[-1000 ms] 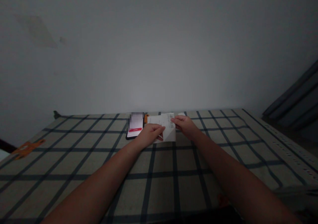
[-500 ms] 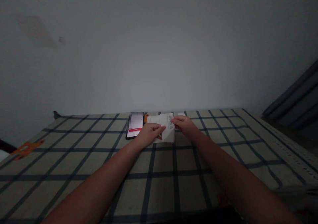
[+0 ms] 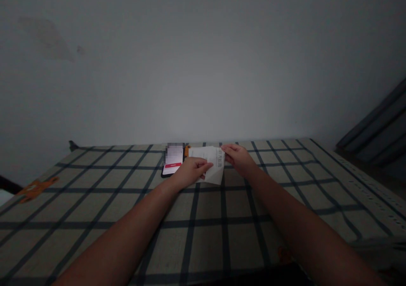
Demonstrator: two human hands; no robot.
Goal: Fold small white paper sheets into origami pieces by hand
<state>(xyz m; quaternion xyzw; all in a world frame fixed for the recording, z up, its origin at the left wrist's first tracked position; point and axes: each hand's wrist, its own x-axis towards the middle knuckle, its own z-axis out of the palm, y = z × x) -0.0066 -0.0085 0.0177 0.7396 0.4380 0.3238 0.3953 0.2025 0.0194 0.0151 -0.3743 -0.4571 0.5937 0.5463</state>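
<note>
A white printed sheet of paper lies at the far middle of the checked cloth, partly lifted. My left hand presses its left part with the fingers closed in a pinch. On the paper's upper right edge my right hand pinches and raises the corner. Just left of the paper a phone with a lit screen and a red bar lies flat. Something small and orange peeks out behind the paper.
The checked cloth with dark grid lines covers the whole surface up to a plain wall. An orange mark shows at the cloth's left edge. Dark slanted boards lean at the right.
My right hand has lifted the paper's right edge a little, so the sheet bends upward. My left hand stays put on the paper.
</note>
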